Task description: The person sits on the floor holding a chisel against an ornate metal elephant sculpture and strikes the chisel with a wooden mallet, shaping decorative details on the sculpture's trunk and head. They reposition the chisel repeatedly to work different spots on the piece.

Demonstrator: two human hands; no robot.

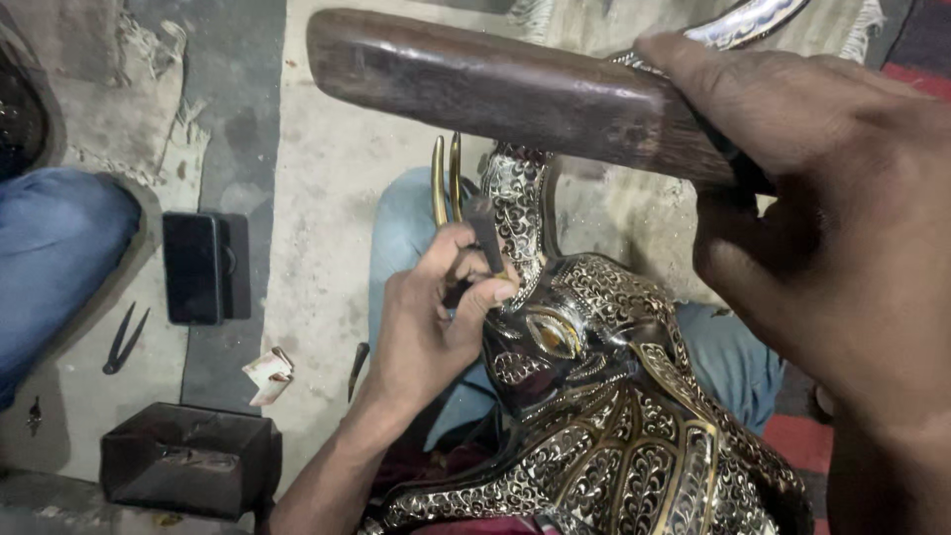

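A dark metal animal-head figure (614,416) with fine silver and gold engraving rests on my lap, its horn (738,22) curving up at the top. My left hand (431,317) pinches a small dark chisel (485,236), its tip set against the figure's snout beside the golden eye. My right hand (822,238) is raised close to the camera and grips a thick brown wooden mallet (495,87), held level above the chisel.
A black phone (193,267) lies on the dusty floor at left, with small pliers (124,339) beyond it. A dark metal box (188,458) sits at lower left near a crumpled paper scrap (267,374). Someone's jeans-clad leg (50,248) is at far left.
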